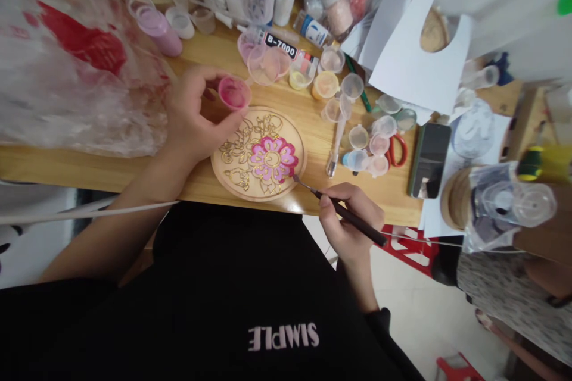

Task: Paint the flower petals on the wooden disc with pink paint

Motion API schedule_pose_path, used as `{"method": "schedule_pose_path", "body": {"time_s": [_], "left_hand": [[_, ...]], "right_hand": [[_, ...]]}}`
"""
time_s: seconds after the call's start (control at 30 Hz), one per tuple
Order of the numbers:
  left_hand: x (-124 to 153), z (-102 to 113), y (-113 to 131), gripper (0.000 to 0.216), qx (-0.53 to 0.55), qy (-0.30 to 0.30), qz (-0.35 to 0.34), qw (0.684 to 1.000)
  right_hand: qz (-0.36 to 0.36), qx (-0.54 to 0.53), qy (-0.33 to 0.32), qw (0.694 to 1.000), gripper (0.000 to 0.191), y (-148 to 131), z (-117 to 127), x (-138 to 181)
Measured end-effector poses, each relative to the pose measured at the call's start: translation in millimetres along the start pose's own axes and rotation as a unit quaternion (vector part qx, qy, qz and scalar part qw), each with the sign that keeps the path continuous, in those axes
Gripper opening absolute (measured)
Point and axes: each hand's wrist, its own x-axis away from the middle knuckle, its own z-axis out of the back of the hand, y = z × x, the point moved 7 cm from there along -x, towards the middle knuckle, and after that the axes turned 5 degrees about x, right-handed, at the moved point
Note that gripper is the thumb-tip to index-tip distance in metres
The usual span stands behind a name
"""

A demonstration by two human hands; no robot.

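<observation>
Wooden table [397, 197] | left hand [195, 116] grips pink cup [235, 93] | floral disc [272, 158] between hands | right hand [343, 231] pinches tool [357, 223]

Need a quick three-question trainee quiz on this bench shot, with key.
1. What does the left hand hold?
A) red-handled scissors
B) a small round plastic cup with pink contents
C) a sheet of white paper

2. True or false: the dark-screened rectangular phone lies to the right of the round pale wooden disc in the picture.

3. Where on the disc's pink, gold-outlined flower is the tip of the slim dark-handled tool in the right hand?

Key:
1. B
2. True
3. At the flower's lower right edge, as pictured; whether it touches the surface is hard to tell.
</observation>
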Motion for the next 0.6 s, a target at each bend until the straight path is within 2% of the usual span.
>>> {"method": "schedule_pose_path", "body": {"time_s": [0.1,0.27,0.6], "left_hand": [[0.4,0.0,-0.5,0.051,-0.008,-0.002,0.004,1.0],[1.4,0.1,1.9,0.05,-0.02,-0.002,-0.037,0.999],[-0.5,0.2,1.2,0.053,-0.004,0.0,-0.011,1.0]], "right_hand": [[0.003,-0.002,-0.001,1.0,0.01,1.0,-0.6,-0.1],[0.005,-0.006,-0.013,1.0,0.011,0.9,-3.0,1.1],[0.009,-0.026,-0.002,1.0,0.012,2.1,-3.0,1.1]]}}
